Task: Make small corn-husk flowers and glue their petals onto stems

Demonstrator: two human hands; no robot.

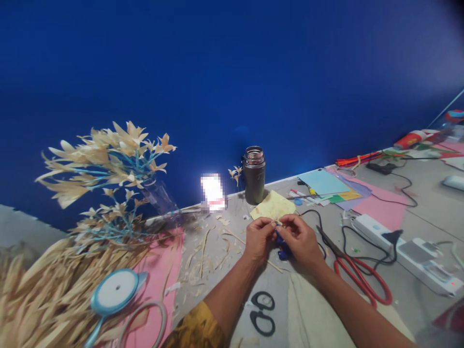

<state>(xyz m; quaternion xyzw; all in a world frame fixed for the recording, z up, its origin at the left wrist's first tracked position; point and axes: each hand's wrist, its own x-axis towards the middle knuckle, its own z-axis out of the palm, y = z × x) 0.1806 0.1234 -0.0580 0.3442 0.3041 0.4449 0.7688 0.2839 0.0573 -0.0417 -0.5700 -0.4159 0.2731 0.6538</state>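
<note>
My left hand [259, 237] and my right hand [299, 237] meet at the fingertips above the table, both closed in a pinch. A small pale bit shows where the fingertips meet, too small and covered to name. Just below, partly hidden by my right hand, is a dark blue object [283, 252] whose kind I cannot make out. A crumpled yellow paper [273, 205] lies right behind my fingers. To the right of my right hand are long scissors [357, 275] with red handles. Black scissor handles [263, 314] lie below my left forearm.
A dark open flask [254, 176] stands by the blue wall. Pale husk flowers on blue stems [126, 154] lean from a clear vase at left, above dried husks [54, 290] and a blue-rimmed fan [116, 288]. A white power strip [416, 263] with black cables lies at right.
</note>
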